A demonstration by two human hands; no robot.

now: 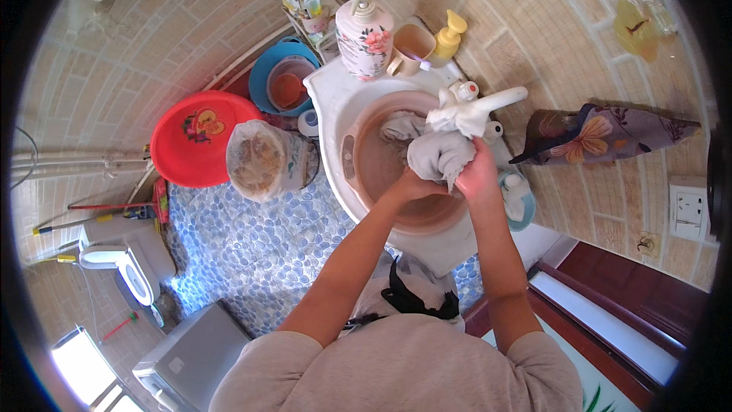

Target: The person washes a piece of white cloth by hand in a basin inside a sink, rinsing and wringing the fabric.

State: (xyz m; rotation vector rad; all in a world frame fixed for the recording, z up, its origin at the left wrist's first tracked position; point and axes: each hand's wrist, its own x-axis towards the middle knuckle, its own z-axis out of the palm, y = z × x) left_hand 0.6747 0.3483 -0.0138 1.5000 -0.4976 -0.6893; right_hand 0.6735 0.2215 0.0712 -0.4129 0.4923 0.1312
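Note:
A bunched grey cloth (440,156) is between my two hands, just below the white faucet (465,113). My left hand (419,185) is closed on the cloth's near left side, its fingers partly hidden beneath it. On the right side my right hand (478,173) grips the same cloth. Both hands are over a pinkish-brown plastic basin (348,154), which sits in the white sink (330,137). More grey fabric (401,127) lies in the basin's water at the far side.
Behind the sink stand a floral pump bottle (364,38), a beige cup (412,47) and a yellow pump bottle (450,34). Left are a lined trash bin (259,164), a red basin (183,156) and a blue bucket (263,76). A floral cloth (602,137) hangs right.

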